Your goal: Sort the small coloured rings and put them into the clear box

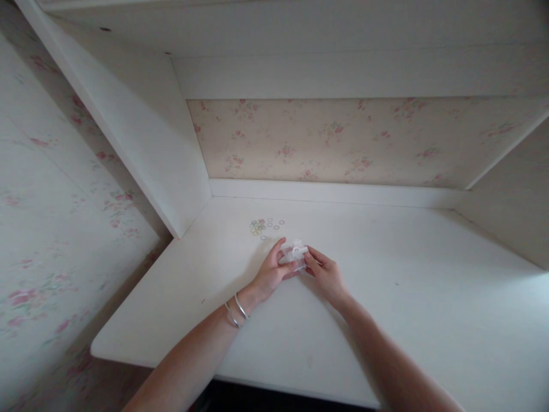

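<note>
A small clear plastic box rests on the white desk, held from both sides. My left hand grips its left side with thumb and fingers; two thin bangles circle that wrist. My right hand pinches the box's right edge. Just beyond the box lies a little cluster of several small rings, some greenish and yellowish, some pale, loose on the desk.
The desk sits in a white alcove: a slanted panel at the left, a shelf overhead, floral wallpaper at the back. The desk's front edge runs near my forearms.
</note>
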`<state>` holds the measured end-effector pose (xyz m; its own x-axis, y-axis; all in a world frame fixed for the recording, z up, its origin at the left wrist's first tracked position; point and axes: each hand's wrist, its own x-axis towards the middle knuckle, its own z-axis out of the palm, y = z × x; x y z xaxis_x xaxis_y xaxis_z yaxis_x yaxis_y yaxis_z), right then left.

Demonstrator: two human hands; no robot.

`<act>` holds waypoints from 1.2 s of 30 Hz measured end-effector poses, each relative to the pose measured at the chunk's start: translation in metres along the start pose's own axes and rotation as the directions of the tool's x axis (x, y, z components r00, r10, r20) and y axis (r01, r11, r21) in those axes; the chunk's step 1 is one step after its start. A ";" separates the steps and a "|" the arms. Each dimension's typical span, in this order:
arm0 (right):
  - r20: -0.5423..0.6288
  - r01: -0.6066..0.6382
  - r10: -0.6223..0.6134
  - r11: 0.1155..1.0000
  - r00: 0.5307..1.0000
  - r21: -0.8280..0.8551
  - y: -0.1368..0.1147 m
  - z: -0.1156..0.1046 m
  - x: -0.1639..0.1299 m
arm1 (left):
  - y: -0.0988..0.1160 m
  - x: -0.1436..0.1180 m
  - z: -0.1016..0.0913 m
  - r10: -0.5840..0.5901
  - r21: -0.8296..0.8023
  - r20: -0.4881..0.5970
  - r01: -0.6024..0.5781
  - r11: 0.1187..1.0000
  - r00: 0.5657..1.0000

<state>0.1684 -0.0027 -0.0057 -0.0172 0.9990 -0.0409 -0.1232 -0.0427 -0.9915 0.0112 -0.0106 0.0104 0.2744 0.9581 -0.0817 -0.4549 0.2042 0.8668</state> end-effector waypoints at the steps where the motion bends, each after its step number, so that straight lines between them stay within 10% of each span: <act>1: -0.008 -0.009 0.009 1.000 1.000 0.004 0.000 0.000 0.000 | 0.000 0.000 0.000 0.000 0.001 0.006 0.000 1.000 1.000; 36: -0.091 0.037 -0.050 0.989 0.995 -0.144 -0.010 0.006 -0.007 | 0.001 0.004 0.001 -0.078 0.066 0.061 0.074 0.995 0.995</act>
<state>0.1643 -0.0094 0.0054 0.0795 0.9968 -0.0023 0.0206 -0.0040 -0.9998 0.0125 -0.0067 0.0116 0.3601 0.9252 -0.1193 -0.3763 0.2611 0.8889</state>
